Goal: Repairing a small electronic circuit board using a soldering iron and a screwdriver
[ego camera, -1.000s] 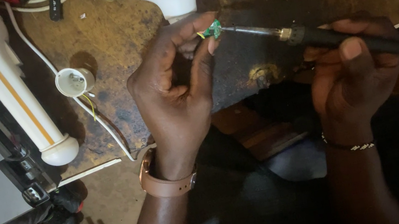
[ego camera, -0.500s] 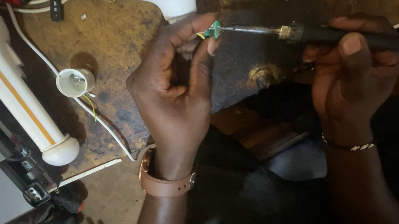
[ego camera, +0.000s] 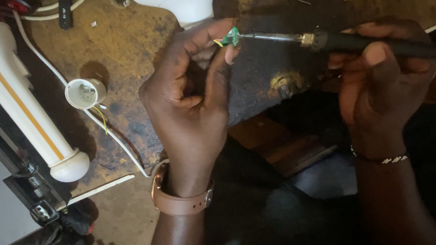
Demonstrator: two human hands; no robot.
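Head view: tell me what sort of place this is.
Probably a small electronics repair bench. The right hand holds a soldering iron to a small green board pinched in the left hand, above a stained worktop with a white torch.

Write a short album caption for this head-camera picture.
Left hand pinches a small green circuit board while the right hand brings a soldering iron to it.

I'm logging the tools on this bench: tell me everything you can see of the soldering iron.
The soldering iron has a slim black handle, a brass-coloured collar and a thin grey metal shaft. It lies nearly level, tip pointing left and slightly up. The right hand wraps the handle, thumb on top. Its tip meets a small green circuit board pinched in the left hand over the worn brown workbench. The handle's rear end runs out towards the right edge.
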